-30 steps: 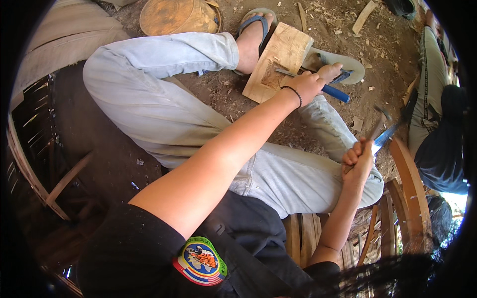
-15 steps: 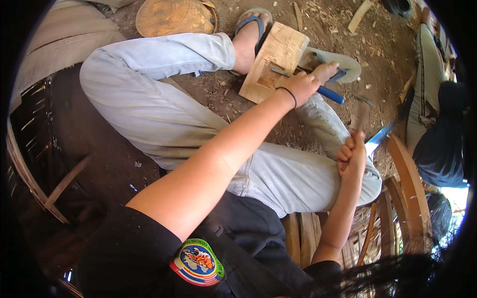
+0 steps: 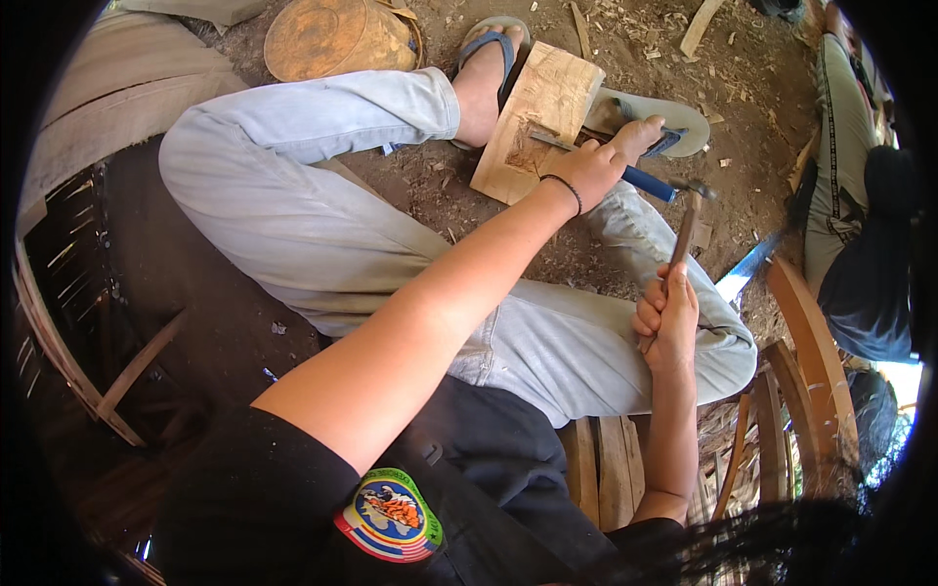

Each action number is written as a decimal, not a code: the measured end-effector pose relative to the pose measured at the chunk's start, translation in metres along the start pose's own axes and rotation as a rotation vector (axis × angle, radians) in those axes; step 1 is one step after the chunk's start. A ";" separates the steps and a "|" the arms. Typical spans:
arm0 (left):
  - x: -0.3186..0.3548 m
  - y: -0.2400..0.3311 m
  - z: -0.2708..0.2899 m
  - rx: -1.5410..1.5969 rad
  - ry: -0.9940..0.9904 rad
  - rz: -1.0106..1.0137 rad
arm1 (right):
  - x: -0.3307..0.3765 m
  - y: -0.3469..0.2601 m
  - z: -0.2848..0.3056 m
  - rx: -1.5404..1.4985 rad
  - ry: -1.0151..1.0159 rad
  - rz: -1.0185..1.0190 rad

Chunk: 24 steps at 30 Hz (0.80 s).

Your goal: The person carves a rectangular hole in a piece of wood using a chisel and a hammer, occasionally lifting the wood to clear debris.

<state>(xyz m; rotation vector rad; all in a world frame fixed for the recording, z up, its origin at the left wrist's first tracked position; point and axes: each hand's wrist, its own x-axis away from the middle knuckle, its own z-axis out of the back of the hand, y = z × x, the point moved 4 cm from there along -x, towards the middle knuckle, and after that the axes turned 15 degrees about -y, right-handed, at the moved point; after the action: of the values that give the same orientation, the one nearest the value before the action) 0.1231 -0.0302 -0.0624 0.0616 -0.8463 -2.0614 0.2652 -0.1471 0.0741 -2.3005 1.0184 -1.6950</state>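
My left hand [image 3: 589,174] is closed round a chisel with a blue handle [image 3: 649,183]. Its metal blade [image 3: 553,141] slants onto a pale wooden block [image 3: 555,80], at a rough hollow cut into the wood. In my right hand [image 3: 670,314] is a hammer with a wooden handle [image 3: 686,232], gripped low on the shaft. The hammer's metal head [image 3: 700,189] is at the butt end of the chisel handle; whether they touch I cannot tell. My sandalled feet rest on either side of the block.
Wood chips lie scattered over the dirt floor [image 3: 752,98]. A round, rusty-brown container [image 3: 322,39] stands at the far left. Curved wooden slats [image 3: 811,342] rise close to my right arm, with a blue-and-white blade-like piece [image 3: 747,266] beside my knee. Another person [image 3: 860,234] is at the right.
The hammer has swung left, bringing its head to the end of the chisel handle. My right hand has shifted slightly left. The chisel and block stay in place.
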 end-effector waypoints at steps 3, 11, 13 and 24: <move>-0.008 0.012 0.003 0.022 0.017 -0.015 | -0.001 -0.004 0.011 -0.232 0.221 0.286; -0.010 0.008 0.004 0.017 0.037 -0.001 | -0.006 -0.004 0.012 -0.269 0.194 0.295; -0.010 0.009 0.005 0.009 0.029 -0.002 | -0.008 -0.012 0.030 -0.389 0.429 0.496; -0.008 0.004 0.006 0.015 0.060 0.012 | -0.010 0.007 0.012 -0.111 0.009 0.001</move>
<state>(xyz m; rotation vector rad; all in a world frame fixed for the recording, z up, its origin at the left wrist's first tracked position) 0.1288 -0.0223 -0.0571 0.1255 -0.8228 -2.0320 0.2706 -0.1507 0.0583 -2.3603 1.1425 -1.6901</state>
